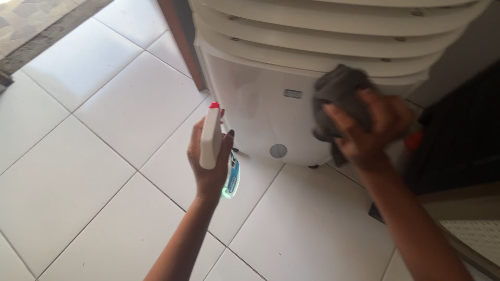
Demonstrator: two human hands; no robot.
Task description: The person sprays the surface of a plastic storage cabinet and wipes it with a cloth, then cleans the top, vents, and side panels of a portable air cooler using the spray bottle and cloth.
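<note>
The right hand [372, 132] is clenched on a grey cloth [338, 96], pressing it against the white front panel of a standing air cooler [260, 99], just under the lowest louvre; the cloth lies up and left of the grip. The left hand [208, 161] grasps a spray bottle [212, 138] upright, long axis near vertical, red nozzle seemingly toward the cooler, apart from the panel; the right hand is nearer. Both hang above the tiled floor [104, 171].

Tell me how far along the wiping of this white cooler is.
Midway, it seems. The right hand presses a grey cloth against the cooler front; the left hand holds a spray bottle. The lower panel looks clean; whether the upper slats are wiped is unclear.
</note>
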